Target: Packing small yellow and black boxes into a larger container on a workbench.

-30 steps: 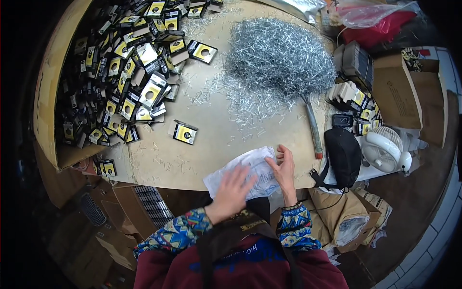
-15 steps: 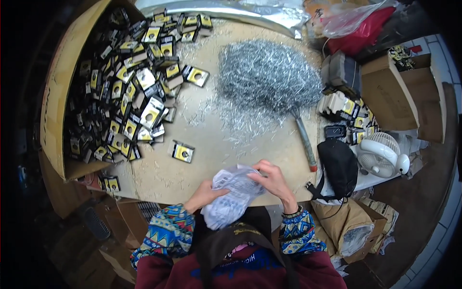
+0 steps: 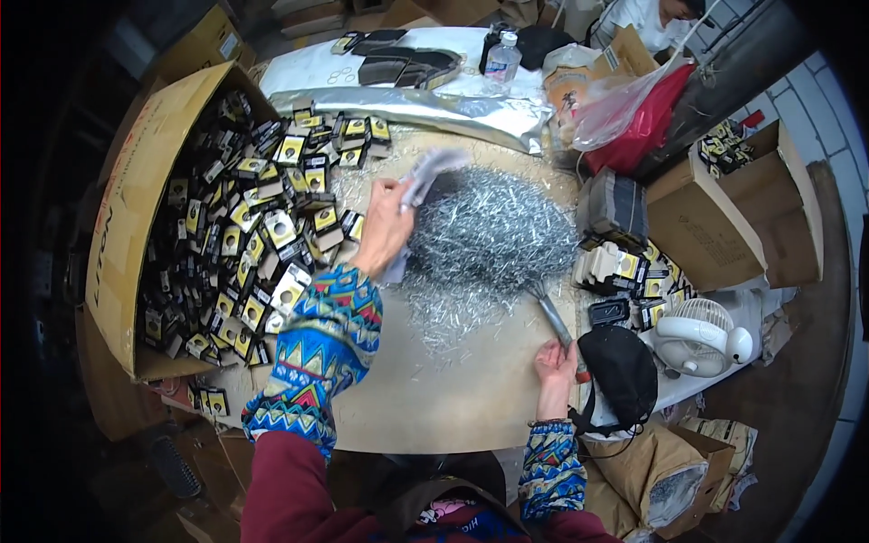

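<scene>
Pale crumpled bag (image 3: 418,187) held up at the left edge of the metal-pin pile (image 3: 493,222).
Left hand (image 3: 385,224) pinches the bag, far end blurred; right hand (image 3: 555,364) curled at the grey handle (image 3: 553,319), closure cannot be told. Step, judged: bag positioned, handle being taken; next move calls for a firm handle grip. Outward: counter (image 3: 434,398), black-yellow boxes (image 3: 288,291) left, fan (image 3: 697,337) right.
</scene>
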`<state>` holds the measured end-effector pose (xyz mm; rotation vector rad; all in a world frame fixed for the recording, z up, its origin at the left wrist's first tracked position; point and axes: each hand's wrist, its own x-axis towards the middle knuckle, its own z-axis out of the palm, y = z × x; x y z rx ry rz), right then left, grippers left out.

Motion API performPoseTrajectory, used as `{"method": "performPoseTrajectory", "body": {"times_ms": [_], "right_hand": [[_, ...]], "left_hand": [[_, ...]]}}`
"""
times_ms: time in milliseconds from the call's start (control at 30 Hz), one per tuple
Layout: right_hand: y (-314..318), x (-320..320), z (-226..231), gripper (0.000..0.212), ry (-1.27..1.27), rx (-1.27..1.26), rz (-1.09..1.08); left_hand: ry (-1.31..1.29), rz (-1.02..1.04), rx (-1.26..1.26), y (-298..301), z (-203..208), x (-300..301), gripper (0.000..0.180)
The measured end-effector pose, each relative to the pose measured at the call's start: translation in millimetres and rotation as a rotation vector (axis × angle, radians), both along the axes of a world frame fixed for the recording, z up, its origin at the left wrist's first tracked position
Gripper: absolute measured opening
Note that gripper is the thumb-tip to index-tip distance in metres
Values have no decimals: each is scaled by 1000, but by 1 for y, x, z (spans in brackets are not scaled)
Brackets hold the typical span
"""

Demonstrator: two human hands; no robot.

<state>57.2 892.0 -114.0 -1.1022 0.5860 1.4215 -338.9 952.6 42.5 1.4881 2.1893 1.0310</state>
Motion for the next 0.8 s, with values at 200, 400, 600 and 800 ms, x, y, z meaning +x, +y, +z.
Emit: {"method": "performPoseTrajectory", "body": {"times_ms": [200,400,600,800], "right_hand": [[-10,-30,75,17,-318,240,-67],[40,-52,141,8,-1100,938,300],[72,-89,170,11,-1061,1134,382],[79,-83,240,34,-631,1375,257]], "left_hand": [[-868,-92,-201,20,-5,-21,67],[-795,-184,-268,27,-23,-29,80],[-624,-9,-40,-1,-43,-2,59],[-707,246,83,-68,-63,-42,51]]}}
